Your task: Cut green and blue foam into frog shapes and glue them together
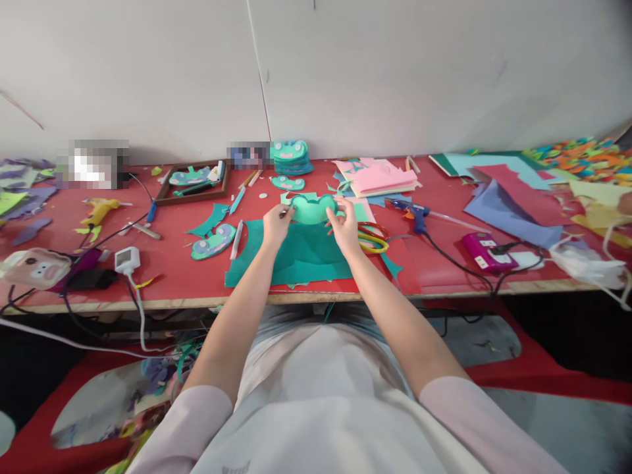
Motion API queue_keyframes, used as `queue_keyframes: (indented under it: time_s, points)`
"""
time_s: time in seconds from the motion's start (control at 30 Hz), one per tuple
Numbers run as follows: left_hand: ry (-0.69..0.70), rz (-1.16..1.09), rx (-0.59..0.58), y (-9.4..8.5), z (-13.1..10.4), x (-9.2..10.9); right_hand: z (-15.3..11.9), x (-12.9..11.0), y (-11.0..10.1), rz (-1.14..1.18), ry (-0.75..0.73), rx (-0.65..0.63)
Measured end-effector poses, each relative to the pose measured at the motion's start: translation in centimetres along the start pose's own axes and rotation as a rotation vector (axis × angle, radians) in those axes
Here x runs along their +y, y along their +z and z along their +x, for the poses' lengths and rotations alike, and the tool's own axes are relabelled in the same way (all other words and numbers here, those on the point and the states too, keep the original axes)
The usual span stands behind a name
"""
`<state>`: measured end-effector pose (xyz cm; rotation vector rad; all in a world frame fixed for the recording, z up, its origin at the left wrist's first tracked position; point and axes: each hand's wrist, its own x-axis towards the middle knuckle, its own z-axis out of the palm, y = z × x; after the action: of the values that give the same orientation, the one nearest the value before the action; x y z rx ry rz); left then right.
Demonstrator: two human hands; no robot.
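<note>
Between my two hands is a light green felt frog-head cutout (314, 209) with two rounded bumps on top. My left hand (278, 227) pinches its left end, and something thin and dark shows at those fingers. At the right end, my right hand (344, 224) grips the cutout with thumb and fingers. Below it lies a dark green felt sheet (306, 257) on the red table. Scissors with yellow handles (372, 243) lie right of my right hand. A decorated frog piece (213, 242) and a white pen (237, 239) lie to the left.
A blue glue gun (412, 212) and a purple power socket (486, 253) are at right, with cords along the table (444, 270). A yellow glue gun (101, 212) and a wooden tray (191, 183) stand left. Stacked frog pieces (291, 158) and pink felt (380, 178) sit behind.
</note>
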<state>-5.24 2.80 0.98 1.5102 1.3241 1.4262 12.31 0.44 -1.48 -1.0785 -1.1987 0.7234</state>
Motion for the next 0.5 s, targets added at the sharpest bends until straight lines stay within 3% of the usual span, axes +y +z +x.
queue_keyframes:
  time_s: [0.33, 0.5]
  points:
    - [0.079, 0.041, 0.011, 0.1, 0.6, -1.6, 0.2, 0.2, -0.1, 0.017, 0.107, 0.051]
    - [0.057, 0.026, -0.001, 0.0, 0.4, -1.2, 0.2, 0.0, -0.3, 0.037, 0.094, 0.104]
